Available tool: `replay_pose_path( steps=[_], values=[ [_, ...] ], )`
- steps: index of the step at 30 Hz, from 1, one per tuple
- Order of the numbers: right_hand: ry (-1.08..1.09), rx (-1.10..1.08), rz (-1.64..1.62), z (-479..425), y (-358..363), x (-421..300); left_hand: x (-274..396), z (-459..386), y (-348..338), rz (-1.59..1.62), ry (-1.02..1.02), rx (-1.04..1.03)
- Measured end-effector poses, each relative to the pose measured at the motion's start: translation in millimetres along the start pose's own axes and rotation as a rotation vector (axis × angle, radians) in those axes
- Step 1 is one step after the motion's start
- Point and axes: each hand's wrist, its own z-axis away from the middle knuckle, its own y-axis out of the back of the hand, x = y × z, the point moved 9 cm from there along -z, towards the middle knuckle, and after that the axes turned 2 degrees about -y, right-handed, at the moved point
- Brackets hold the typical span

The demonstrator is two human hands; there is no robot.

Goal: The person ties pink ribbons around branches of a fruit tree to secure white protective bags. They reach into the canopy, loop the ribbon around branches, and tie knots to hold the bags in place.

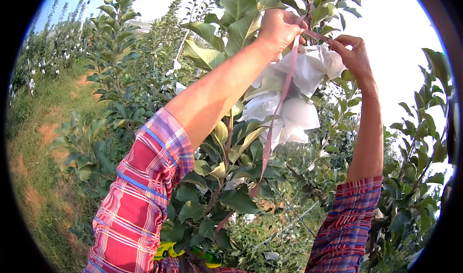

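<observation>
Both bare hands are raised at a leafy fruit tree. My left hand pinches a pink ribbon beside the upright stem. The ribbon's long tail hangs down past the leaves. A short stretch of it runs right to my right hand, where thumb and forefinger grip it. Just below the hands, white bags hang from the branches, with more white bags beneath them. What the bags hold is hidden. Leaves and fingers partly hide where the ribbon meets the stem.
Leafy young trees stand at the left beside a grassy strip with bare soil patches. Another leafy tree rises close at the right. A thin wire or cord crosses low behind the branches. A yellow and green object shows at the bottom.
</observation>
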Motion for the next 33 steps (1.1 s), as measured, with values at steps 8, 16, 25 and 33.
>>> replay_pose_path(
  steps=[8,16,25,33],
  values=[
    [0.011,0.007,-0.795,-3.6,-19.1,-40.5,15.8,5.3,-13.7,-0.105,-0.098,-0.036],
    [0.2,0.086,-0.325,-25.3,-25.6,-83.9,36.7,16.5,-9.3,-0.225,-0.262,0.011],
    [0.452,0.177,0.17,-31.9,-35.8,-83.8,39.0,12.0,1.7,-0.423,-0.428,0.16],
    [0.308,0.109,0.274,-38.4,-36.3,-96.2,35.4,12.0,18.4,-0.337,-0.52,0.322]
  ],
)
